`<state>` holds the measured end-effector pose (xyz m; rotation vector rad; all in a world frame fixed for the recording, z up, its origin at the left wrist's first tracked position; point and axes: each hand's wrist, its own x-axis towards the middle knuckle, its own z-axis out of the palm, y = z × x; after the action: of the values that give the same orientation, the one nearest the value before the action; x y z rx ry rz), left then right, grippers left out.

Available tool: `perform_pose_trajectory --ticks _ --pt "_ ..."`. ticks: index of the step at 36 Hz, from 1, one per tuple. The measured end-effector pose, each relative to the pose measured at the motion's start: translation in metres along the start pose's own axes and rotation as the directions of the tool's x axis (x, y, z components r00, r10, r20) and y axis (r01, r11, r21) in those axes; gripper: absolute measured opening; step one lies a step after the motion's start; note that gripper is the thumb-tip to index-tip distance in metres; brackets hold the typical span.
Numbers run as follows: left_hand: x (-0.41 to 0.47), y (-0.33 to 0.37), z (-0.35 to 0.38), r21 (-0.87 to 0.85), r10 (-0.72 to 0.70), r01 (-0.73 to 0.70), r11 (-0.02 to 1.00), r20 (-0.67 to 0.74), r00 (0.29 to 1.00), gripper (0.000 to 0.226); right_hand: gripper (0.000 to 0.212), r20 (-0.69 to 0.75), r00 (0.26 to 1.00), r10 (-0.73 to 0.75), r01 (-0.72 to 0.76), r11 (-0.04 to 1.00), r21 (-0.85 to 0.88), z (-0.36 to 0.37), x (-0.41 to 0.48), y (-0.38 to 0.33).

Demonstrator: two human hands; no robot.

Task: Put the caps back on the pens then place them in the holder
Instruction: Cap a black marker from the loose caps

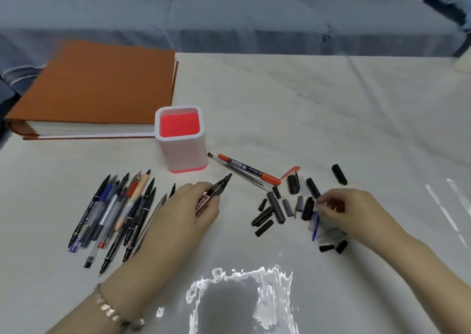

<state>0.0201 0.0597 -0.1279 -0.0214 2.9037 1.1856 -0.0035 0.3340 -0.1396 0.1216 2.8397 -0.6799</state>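
Standing upright on the white tablecloth, the holder is a white square cup with a red base; its red inside shows right down to the floor. Just behind it to the left lies a thick brown album, closed, its page edges facing the holder.

The left hand is curled round an uncapped marker with a red label, the dark tip pointing up and right, near the holder's front corner but not touching it. Left of that hand lies a row of uncapped pens, tips pointing away, packed side by side.

Between the holder and the caps lie 2 more pens: a red-ended marker and a clear pen, touching along their length. A red cap sits at their right end.

The loose caps – black and grey – are scattered to the right. The right hand rests among them with fingers bent; whether they pinch a cap, I cannot tell. A lone black cap lies apart, farther back. A grey sofa runs behind the table.
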Motion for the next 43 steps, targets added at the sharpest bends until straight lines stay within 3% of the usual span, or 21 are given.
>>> perform_pose_trajectory --ticks 3,6,11,19,22,24,27,30,34,43 --pt "0.0 0.002 0.001 0.052 0.021 -0.022 0.998 0.018 1.0 0.023 0.007 0.056 0.995 -0.081 0.085 0.994 -0.073 0.006 0.0 -0.008" --pt "-0.002 0.002 0.0 0.075 0.015 -0.019 0.997 0.046 0.999 0.022 0.01 -0.048 0.992 -0.117 0.115 0.992 -0.047 0.014 0.003 -0.018" --pt "-0.006 -0.006 -0.004 0.07 -0.023 0.017 0.997 0.081 0.996 0.021 0.022 -0.214 0.974 -0.078 0.075 0.997 -0.021 0.024 0.023 -0.033" --pt "-0.01 -0.014 -0.011 -0.03 -0.074 0.076 0.997 0.06 0.995 0.006 0.034 -0.186 0.983 -0.013 -0.021 0.984 -0.177 0.036 0.045 -0.041" --pt "-0.01 -0.016 -0.011 -0.107 -0.091 0.097 0.989 0.063 0.994 0.01 0.032 -0.237 0.971 -0.017 0.002 0.998 -0.063 0.031 0.036 -0.041" --pt "-0.011 -0.017 -0.011 -0.177 -0.093 0.103 0.979 0.064 0.994 0.015 0.023 -0.264 0.964 -0.038 0.073 0.989 0.125 0.022 0.026 -0.046" --pt "-0.014 -0.015 -0.011 -0.248 -0.073 0.092 0.964 0.085 0.994 0.018 0.026 -0.185 0.977 -0.104 0.173 0.893 0.415 0.012 0.007 -0.058" --pt "-0.016 -0.012 -0.012 -0.272 -0.041 0.069 0.96 0.11 0.993 0.023 0.025 -0.111 0.97 -0.215 0.24 0.796 0.555 0.008 -0.011 -0.07" --pt "-0.019 -0.01 -0.015 -0.264 0.0 0.033 0.964 0.122 0.993 0.025 0.023 -0.058 0.957 -0.283 0.253 0.721 0.645 0.008 -0.023 -0.079" --pt "-0.023 -0.009 -0.021 -0.263 0.069 -0.032 0.964 0.135 0.988 0.014 0.019 0.011 0.922 -0.386 0.301 0.737 0.605 0.019 -0.025 -0.088"
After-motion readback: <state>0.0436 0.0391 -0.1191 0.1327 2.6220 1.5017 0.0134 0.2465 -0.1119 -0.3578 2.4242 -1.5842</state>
